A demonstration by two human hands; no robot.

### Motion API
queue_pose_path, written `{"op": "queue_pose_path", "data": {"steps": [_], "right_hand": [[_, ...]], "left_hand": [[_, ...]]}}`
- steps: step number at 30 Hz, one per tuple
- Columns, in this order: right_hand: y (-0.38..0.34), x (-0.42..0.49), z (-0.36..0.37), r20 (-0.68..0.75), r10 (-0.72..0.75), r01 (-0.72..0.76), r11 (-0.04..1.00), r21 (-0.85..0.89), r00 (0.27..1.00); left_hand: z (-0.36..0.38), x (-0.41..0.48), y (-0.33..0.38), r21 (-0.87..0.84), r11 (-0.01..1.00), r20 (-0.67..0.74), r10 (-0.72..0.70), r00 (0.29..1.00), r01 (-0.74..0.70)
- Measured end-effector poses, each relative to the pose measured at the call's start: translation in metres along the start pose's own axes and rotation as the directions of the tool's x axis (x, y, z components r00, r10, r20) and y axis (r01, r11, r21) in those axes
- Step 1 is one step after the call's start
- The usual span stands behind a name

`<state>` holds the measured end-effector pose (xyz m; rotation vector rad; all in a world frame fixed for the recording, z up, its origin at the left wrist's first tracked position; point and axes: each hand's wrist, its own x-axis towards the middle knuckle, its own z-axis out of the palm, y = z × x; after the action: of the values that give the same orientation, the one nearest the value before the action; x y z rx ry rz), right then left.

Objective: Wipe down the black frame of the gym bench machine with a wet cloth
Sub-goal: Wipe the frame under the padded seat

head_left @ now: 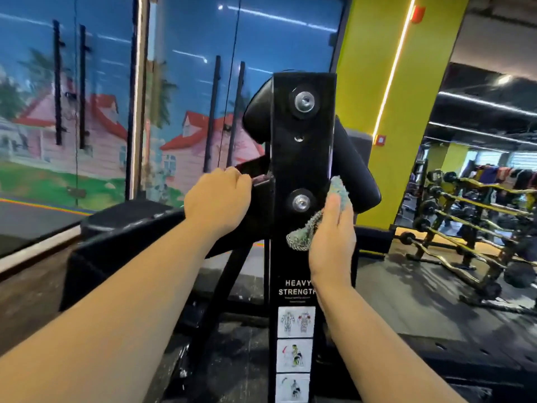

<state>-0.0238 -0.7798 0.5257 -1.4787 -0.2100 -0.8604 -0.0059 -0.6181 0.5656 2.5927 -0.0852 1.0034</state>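
The machine's black upright frame [302, 158] stands in the middle, with two silver bolts and a "HEAVY STRENGTH" label lower down. My right hand [332, 237] holds a knobbly teal-grey cloth [338, 189] and presses it against the upright's right edge, just right of the lower bolt. One end of the cloth hangs down by my palm. My left hand [218, 199] grips a black side bar [255, 170] that juts out to the left of the upright. A black pad [354, 170] sits behind the frame.
A black angled leg [226, 286] runs down left from the upright. A painted glass wall with black handles [58, 82] fills the left. A yellow-green pillar [386, 82] stands behind, and racks of barbells [470, 222] line the right. The floor is dark rubber.
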Motion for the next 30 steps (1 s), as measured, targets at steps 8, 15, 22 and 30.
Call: {"op": "queue_pose_path", "data": {"steps": [8,15,22,30], "right_hand": [[-0.061,0.026,0.019,-0.072,-0.056,0.049,0.994,-0.093,0.996],[-0.098,0.046,-0.022,0.078,0.262,-0.242,0.949,-0.203,0.962],[-0.168,0.112,0.01,0.522,0.003,0.196,0.925,-0.326,0.853],[-0.195,0.175,0.083,0.877,0.366,0.747,0.476,-0.465,0.313]], "left_hand": [[-0.007,-0.006,0.012,-0.181,0.957,0.059,-0.22,0.974,0.227],[-0.021,0.001,0.012,-0.229,0.874,0.379,-0.326,0.866,0.429],[-0.052,0.019,0.02,-0.373,0.582,0.616,-0.428,0.662,0.723],[-0.069,0.037,0.027,-0.412,0.266,0.769,-0.412,0.489,0.871]]}}
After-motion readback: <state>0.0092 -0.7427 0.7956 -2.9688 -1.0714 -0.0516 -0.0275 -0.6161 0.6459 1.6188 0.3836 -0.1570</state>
